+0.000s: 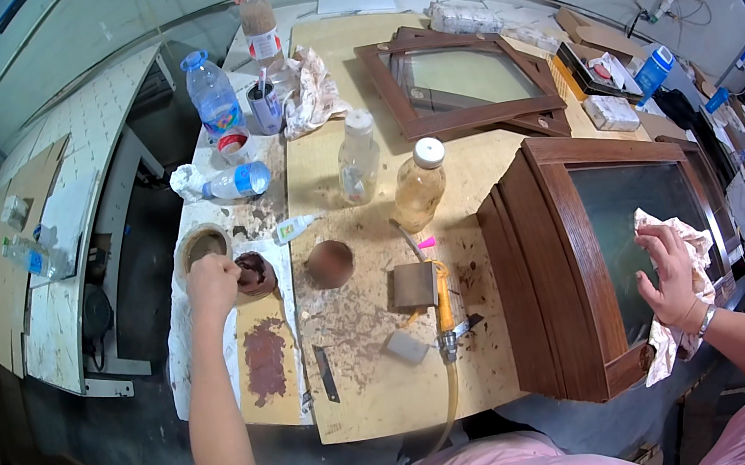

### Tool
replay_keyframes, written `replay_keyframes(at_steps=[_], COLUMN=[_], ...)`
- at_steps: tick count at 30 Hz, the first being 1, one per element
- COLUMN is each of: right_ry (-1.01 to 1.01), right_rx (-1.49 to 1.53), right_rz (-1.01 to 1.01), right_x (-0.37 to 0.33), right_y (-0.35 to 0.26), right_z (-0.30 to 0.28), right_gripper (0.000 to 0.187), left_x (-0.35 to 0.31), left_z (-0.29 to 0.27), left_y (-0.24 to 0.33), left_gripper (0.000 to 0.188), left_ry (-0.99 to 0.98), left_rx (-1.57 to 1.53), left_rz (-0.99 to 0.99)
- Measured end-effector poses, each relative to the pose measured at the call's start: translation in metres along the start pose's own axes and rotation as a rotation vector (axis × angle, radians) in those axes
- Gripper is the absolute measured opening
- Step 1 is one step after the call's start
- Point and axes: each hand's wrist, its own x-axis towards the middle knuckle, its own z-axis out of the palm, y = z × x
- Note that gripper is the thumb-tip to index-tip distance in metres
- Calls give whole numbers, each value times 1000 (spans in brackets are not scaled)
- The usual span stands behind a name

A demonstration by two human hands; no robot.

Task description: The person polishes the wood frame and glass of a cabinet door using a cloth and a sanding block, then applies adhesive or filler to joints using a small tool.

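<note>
My left hand (214,282) is closed at the near rim of a round bowl (189,258) on the left side of the bench; its fingertips are hidden, and so is whatever they hold. Just right of it stands a small pot (257,273) smeared with dark brown paste. My right hand (668,280) lies with bent fingers on a crumpled, stained cloth (695,250), pressing it against the glass pane (624,218) of a brown wooden framed piece (549,271). That piece is part of a stack at the bench's right.
Two capped bottles (421,186) stand mid-bench, near a round brown lid (330,265), a sanding block (413,285) and a yellow-handled air tool with hose (445,309). Glazed brown frames (455,78) lie behind. Plastic bottles (213,96) stand at the far left. A scraper blade (326,373) lies nearer.
</note>
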Motion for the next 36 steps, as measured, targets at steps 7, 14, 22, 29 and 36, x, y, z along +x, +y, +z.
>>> replay_keyframes(at_steps=[7,14,22,29,36], right_ry=[24,6,-5,-5,-1], right_rx=[1,-15,-7,-2,-3], right_rz=[-16,0,10,7,4], right_x=[-1,2,1,0,0], right_y=[2,0,1,2,1], right_z=[0,-1,-1,0,0], right_gripper=[46,47,48,48,48], left_x=[0,-5,-1,-2,-2], left_z=[3,-1,-2,4,18], left_y=[6,4,11,7,-23], left_gripper=[7,9,11,11,12], left_ry=[140,114,53,-4,51], left_rx=[88,88,-21,-12,-215], left_rz=[95,-42,-86,-139,-356])
